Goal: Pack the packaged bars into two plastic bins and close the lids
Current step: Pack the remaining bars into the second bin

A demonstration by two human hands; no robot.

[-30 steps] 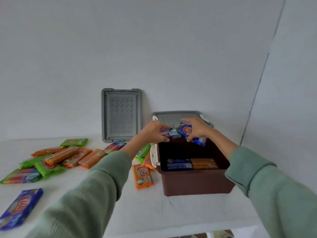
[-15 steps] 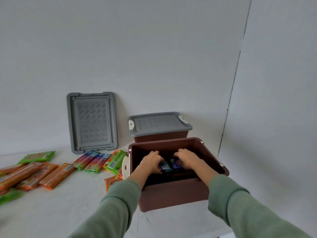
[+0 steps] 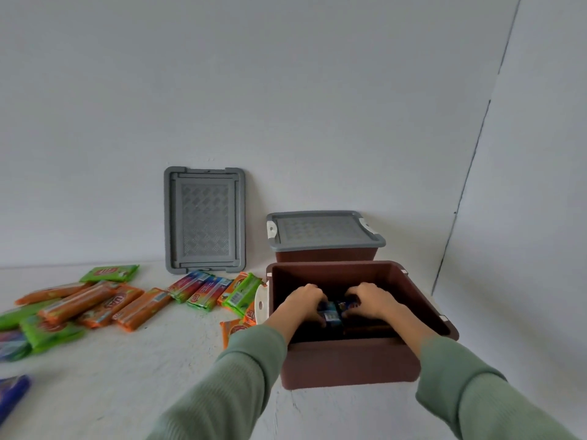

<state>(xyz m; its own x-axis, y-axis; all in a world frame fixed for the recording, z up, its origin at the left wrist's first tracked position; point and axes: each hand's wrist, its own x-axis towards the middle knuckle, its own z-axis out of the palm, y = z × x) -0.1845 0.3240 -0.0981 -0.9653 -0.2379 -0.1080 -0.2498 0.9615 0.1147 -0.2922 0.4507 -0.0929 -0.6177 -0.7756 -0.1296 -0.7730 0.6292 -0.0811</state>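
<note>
An open brown bin (image 3: 349,363) stands on the white table at the front right. Both my hands are down inside it. My left hand (image 3: 300,301) and my right hand (image 3: 370,300) each grip an end of blue packaged bars (image 3: 333,311), low in the bin. Behind it stands a second brown bin (image 3: 324,255) with its grey lid (image 3: 320,230) on. A loose grey lid (image 3: 205,220) leans upright against the wall. Several orange, green and rainbow bars (image 3: 127,304) lie on the table to the left.
A white latch handle (image 3: 262,304) sticks out from the open bin's left side, touching bars beside it. A blue bar (image 3: 12,395) lies at the far left front. The walls meet in a corner on the right (image 3: 460,198), close behind the bins.
My hands went from above the bin's rim down into it with the blue bars. Over the last half second they hardly moved; the view shifted.
</note>
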